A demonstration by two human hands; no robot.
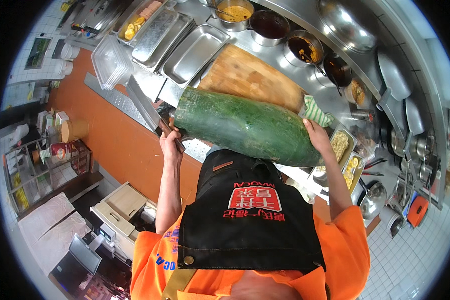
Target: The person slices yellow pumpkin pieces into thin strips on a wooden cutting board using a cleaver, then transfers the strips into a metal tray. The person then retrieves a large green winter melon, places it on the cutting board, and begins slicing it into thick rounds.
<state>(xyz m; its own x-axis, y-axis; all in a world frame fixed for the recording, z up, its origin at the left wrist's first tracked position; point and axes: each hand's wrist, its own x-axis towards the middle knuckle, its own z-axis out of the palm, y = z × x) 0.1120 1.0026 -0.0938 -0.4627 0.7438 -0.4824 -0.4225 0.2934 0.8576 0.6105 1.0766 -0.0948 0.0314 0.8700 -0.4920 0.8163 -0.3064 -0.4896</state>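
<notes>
A large green winter melon [243,127] lies crosswise before me, over the near edge of a wooden cutting board [251,75]. My left hand [170,140] grips the dark wooden handle of a cleaver [144,103], its broad blade pointing up and to the left beside the melon's left end. The fingers of that hand are partly hidden near the melon. My right hand [317,137] rests against the melon's right end, thumb on top; its other fingers are hidden. A green-and-white striped cloth [317,110] lies at the board's right corner.
Steel trays [195,52] and stacked clear plastic containers [110,62] stand upper left. Pots of sauce [270,28] line the counter's back. Trays of noodles [339,144] and yellow slices [350,172] stand right. A wok [373,200] is farther right; orange floor [116,150] shows at left.
</notes>
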